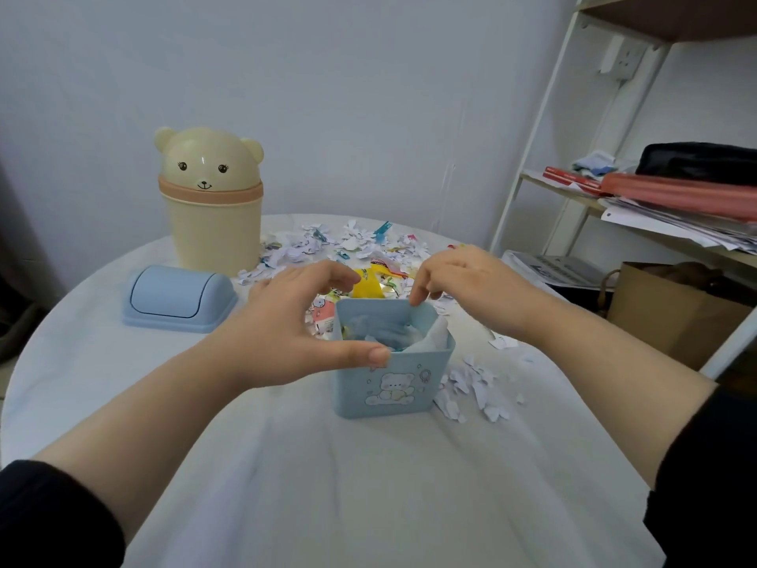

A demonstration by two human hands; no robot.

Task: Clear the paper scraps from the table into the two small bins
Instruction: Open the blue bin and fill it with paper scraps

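Left hand (pixel 286 330) straddling blue bin (pixel 393 387) on bench (pixel 286 485) — thumb on near rim, fingers (pixel 338 276) curled at far corner; right hand (pixel 463 280) pinching far rim. Paper scraps (pixel 356 243) heaped behind, more just beside. Risk of tipping, spilling contents if rim tugged — looks light, already stuffed

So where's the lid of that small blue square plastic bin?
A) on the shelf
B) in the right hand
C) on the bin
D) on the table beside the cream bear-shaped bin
D: the blue domed lid lies on the table by the cream bear-shaped bin, and the blue square plastic bin stands open-topped.
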